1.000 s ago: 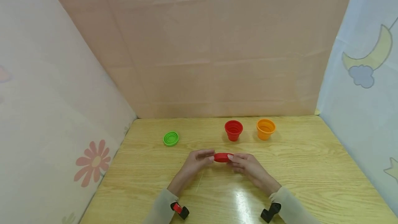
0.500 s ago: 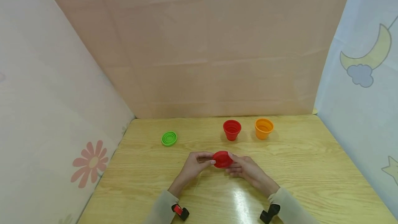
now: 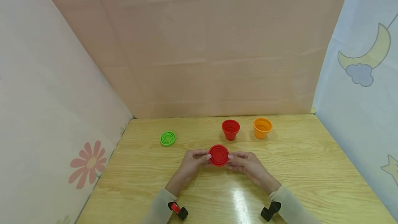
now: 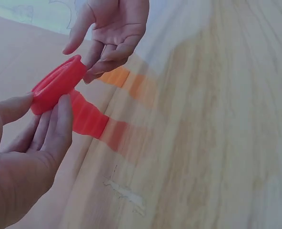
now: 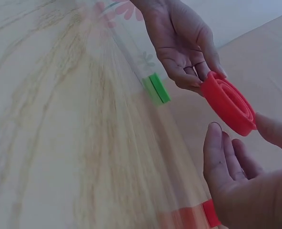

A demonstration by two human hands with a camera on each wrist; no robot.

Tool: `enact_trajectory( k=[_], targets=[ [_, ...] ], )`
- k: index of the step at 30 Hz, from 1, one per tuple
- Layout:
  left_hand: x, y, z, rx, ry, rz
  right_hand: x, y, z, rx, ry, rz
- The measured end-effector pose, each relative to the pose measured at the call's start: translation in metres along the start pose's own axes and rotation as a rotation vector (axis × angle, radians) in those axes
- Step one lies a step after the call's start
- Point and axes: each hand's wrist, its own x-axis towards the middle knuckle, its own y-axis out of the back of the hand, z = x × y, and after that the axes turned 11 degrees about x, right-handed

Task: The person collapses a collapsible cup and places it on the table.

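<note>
"Head view: what are we holding?"
"Our left hand [image 3: 190,161] is pinching a flat red cup [image 3: 218,155] above the desk [image 3: 295,158], before its far edge."
"Left wrist?"
"Our fingers [image 4: 63,121] are supporting its underside, probably for steadiness."
"Right wrist?"
"Our right hand [image 5: 255,195] is lying loose, thumb [image 5: 274,130] touching the cup."

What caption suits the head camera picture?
Left hand pinching a collapsed red cup, right hand touching it; farther back, expanded red cup, orange cup, collapsed green cup.
</note>
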Motion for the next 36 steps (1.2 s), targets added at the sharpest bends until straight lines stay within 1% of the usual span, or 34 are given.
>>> enact_trajectory(
  k=[4, 6, 8, 11, 14, 18, 23, 27, 36],
  targets=[
    [-0.001, 0.001, 0.001, -0.032, 0.057, -0.030, 0.001, 0.001, 0.001, 0.020, 0.001, -0.014],
    [-0.001, 0.002, 0.000, -0.050, 0.092, -0.050, 0.002, 0.002, 0.002, 0.030, -0.003, -0.025],
    [-0.001, 0.003, -0.001, -0.060, 0.112, -0.071, 0.002, 0.001, 0.002, 0.040, -0.006, -0.039],
    [-0.001, 0.005, -0.003, -0.078, 0.131, -0.101, 0.001, 0.001, 0.001, 0.056, -0.018, -0.060],
    [-0.001, 0.007, -0.004, -0.090, 0.153, -0.116, 0.001, 0.001, 0.001, 0.058, -0.024, -0.083],
    [-0.002, 0.009, -0.004, -0.102, 0.183, -0.127, 0.001, 0.000, 0.001, 0.075, -0.039, -0.079],
    [-0.002, 0.011, -0.005, -0.087, 0.209, -0.150, 0.002, -0.001, 0.004, 0.085, -0.067, -0.058],
    [-0.002, 0.013, -0.007, -0.080, 0.222, -0.152, 0.004, -0.001, 0.006, 0.069, -0.074, -0.044],
    [-0.002, 0.021, -0.009, -0.110, 0.250, -0.108, 0.012, -0.009, 0.007, 0.050, -0.073, -0.048]
  ],
)
